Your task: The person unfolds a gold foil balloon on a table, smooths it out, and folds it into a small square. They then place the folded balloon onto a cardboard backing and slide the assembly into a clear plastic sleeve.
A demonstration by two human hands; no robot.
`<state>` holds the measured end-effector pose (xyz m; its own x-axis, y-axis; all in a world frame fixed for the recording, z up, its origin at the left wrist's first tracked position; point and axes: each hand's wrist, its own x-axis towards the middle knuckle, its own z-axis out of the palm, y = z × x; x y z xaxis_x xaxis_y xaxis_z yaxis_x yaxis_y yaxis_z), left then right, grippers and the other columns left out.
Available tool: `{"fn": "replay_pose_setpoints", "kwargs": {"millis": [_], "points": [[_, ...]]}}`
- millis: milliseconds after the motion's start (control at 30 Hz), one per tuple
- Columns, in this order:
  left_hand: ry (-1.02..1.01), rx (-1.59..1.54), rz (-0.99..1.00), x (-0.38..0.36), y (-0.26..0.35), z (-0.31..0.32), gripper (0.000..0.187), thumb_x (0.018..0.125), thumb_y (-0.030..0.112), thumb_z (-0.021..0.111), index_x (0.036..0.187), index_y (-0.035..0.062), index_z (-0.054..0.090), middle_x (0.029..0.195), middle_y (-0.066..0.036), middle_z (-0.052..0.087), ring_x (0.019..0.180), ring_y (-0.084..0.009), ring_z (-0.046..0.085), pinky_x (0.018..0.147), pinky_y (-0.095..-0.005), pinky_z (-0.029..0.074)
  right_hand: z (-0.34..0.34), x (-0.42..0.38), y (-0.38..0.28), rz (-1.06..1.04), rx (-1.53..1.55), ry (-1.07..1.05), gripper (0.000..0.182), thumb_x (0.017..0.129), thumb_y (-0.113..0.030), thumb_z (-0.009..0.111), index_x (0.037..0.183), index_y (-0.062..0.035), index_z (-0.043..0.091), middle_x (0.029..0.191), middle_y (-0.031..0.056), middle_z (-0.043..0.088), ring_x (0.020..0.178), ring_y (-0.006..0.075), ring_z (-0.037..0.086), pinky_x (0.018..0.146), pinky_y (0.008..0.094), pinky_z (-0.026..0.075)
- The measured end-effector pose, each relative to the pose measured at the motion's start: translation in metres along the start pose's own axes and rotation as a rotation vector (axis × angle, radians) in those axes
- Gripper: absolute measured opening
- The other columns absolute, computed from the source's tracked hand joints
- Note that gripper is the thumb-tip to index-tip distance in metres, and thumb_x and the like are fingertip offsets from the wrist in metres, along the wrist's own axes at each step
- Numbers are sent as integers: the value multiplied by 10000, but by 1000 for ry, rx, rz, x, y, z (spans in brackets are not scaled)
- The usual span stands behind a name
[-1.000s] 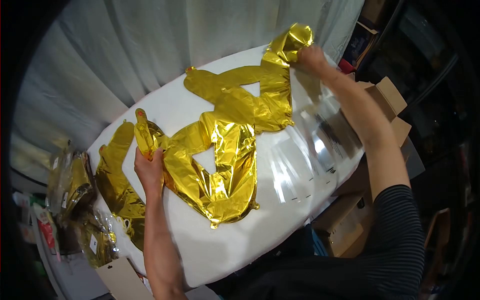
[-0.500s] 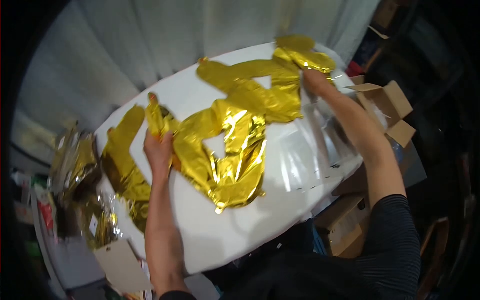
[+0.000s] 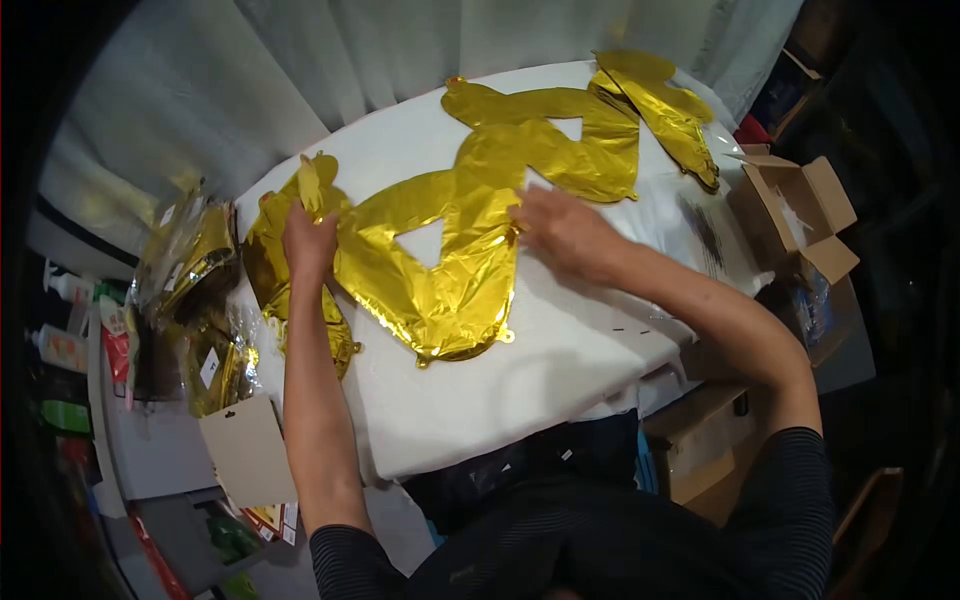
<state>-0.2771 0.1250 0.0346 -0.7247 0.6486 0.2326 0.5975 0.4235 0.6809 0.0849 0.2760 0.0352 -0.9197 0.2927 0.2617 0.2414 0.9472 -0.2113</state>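
A flat, uninflated gold foil balloon (image 3: 420, 300) with triangular cut-outs lies across the white table. My left hand (image 3: 310, 242) is closed around a bunched piece of the foil at its left side, where more gold foil hangs in folds. At the balloon's middle right edge, my right hand (image 3: 568, 235) has its fingers bent and pinching the foil; the fingertips are partly hidden. Another gold section (image 3: 570, 155) spreads behind my right hand, and a folded gold end (image 3: 665, 110) lies at the far right.
Clear plastic packaging lies on the table (image 3: 560, 340) at the right. An open cardboard box (image 3: 800, 215) stands beyond that edge. To the left are bagged gold foil packs (image 3: 200, 260) and a beige card (image 3: 250, 450). A pale curtain (image 3: 400, 60) hangs behind.
My right hand has left the far right end and come to the balloon's middle edge. The foil there lies flatter, and the far right end now hangs toward the box. My left hand still grips foil.
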Motion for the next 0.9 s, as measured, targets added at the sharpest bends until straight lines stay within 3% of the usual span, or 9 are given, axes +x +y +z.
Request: {"fn": "replay_pose_setpoints", "kwargs": {"millis": [33,100,233,333,467,633,767,833,900], "points": [[-1,7,14,-8,4,-1,401,845,186,781,1182,17,647,1082,-212,742,994,-415,722,861,-471,559,4,1,-11,48,30,-167,434,985,-226,664,1341,2,564,1429,252,545,1355,415,510,1127,500,427],[87,245,60,-16,6,-6,413,863,171,771,1212,12,617,1119,-232,730,1066,-443,689,898,-500,539,32,-2,-17,-16,-116,142,442,1002,-230,642,1358,12,542,1401,239,551,1342,422,507,1114,510,427],[48,304,62,-21,2,-5,443,868,160,772,1251,26,595,1155,-258,711,1099,-469,664,920,-530,521,30,8,4,60,-46,175,386,1012,-230,625,1303,11,546,1355,240,567,1297,433,531,1078,515,451],[20,292,45,-14,-7,5,461,866,158,773,1274,35,597,1170,-252,710,1100,-459,669,920,-524,523,27,23,30,164,-2,137,279,1012,-216,613,1159,11,543,1306,252,573,1215,453,562,1009,522,488],[31,317,7,-19,-2,14,484,857,165,783,1290,41,605,1179,-246,712,1097,-443,678,920,-514,527,30,29,30,261,1,86,234,993,-142,601,1161,11,544,1278,250,584,1204,455,564,1007,524,486],[1,321,-27,-13,-5,15,496,847,192,788,1287,40,616,1173,-228,723,1112,-431,678,933,-497,533,45,28,28,175,-150,237,375,874,10,601,1246,24,551,1359,262,562,1311,458,521,1089,514,450],[44,195,-18,-9,-11,23,533,809,231,833,1245,5,627,1148,-251,722,1075,-436,690,923,-494,541,28,21,2,195,-166,132,512,837,4,650,1337,33,544,1424,273,537,1382,448,483,1150,507,413],[-11,43,-40,0,-23,25,575,789,282,861,1226,-19,639,1152,-241,729,1070,-404,707,916,-467,551,21,9,-20,36,-140,238,583,843,-33,696,1400,25,531,1467,272,520,1400,441,477,1171,490,407],[-32,-156,-46,-4,-30,26,580,791,280,865,1225,-33,642,1150,-232,734,1069,-376,714,910,-449,556,25,-4,-48,-49,13,162,605,858,-83,724,1417,24,521,1488,262,511,1403,434,479,1175,479,408]]}}
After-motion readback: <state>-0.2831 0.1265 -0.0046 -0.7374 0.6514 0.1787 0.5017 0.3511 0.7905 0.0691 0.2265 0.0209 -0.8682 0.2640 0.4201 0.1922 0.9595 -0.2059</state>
